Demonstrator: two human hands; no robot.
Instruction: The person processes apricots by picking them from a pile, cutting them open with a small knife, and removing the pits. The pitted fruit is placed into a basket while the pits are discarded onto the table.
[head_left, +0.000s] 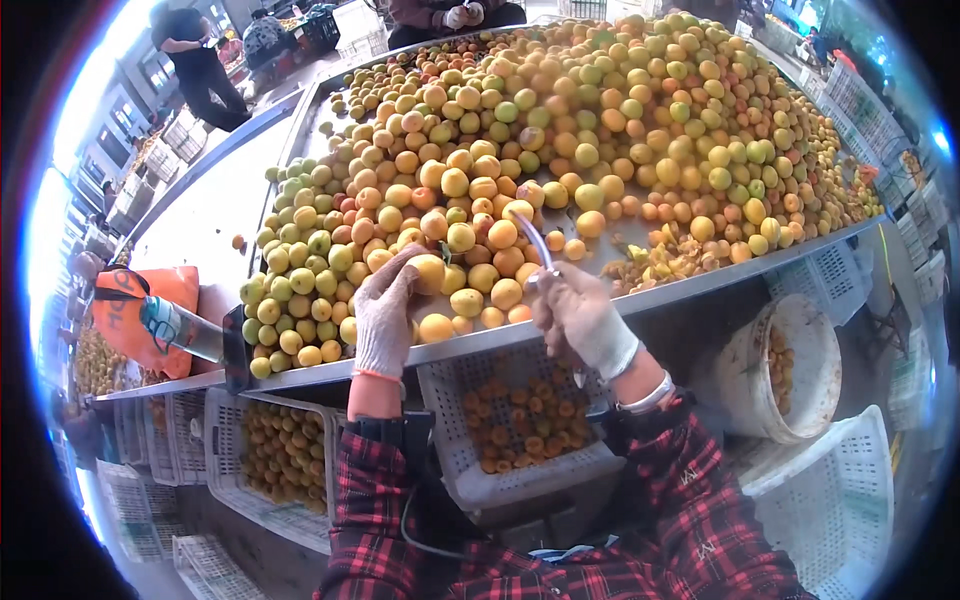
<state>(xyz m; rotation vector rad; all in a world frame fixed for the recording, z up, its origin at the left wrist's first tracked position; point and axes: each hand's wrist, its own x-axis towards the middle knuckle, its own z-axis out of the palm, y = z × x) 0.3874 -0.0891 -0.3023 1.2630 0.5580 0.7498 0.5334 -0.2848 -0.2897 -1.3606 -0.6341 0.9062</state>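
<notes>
My left hand [384,308], in a stained whitish glove, is closed round a yellow apricot [428,274] at the near edge of the fruit heap. In my right hand [585,318], gloved as well, is a slim curved metal tool [533,238], which looks like a knife. Its tip points up and left, over the apricots [502,234] beside my left hand. The handle is hidden in my fist. Below my hands, a grey crate [455,410] holds halved apricots [530,418].
A metal-edged table [680,277] bears the heap; yellow scraps [660,262] lie near its right front. At left are a bottle [180,328] and an orange bag [165,300]. A fruit-filled crate [225,470], white bucket [815,365] and pale crate [830,500] stand below. Other people [195,60] are beyond.
</notes>
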